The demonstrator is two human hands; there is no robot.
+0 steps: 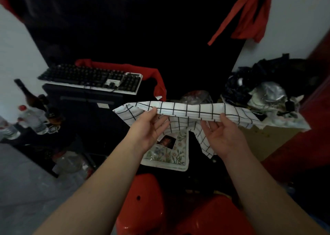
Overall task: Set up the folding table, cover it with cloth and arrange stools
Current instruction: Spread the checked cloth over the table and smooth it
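A folded white cloth with a black grid (187,109) stretches across the middle of the head view, held up in the air. My left hand (149,127) pinches it near its left end, thumb on top. My right hand (224,133) pinches it toward its right end; a loose part hangs down between both hands. Two glossy red stools (142,199) (212,217) stand low in front of me, partly behind my forearms. No folding table can be made out.
A keyboard (92,78) lies on a dark cabinet at the left, with bottles (30,116) on the floor beside it. A floral board (169,154) lies below the cloth. A cardboard box (267,138) heaped with clutter stands at the right.
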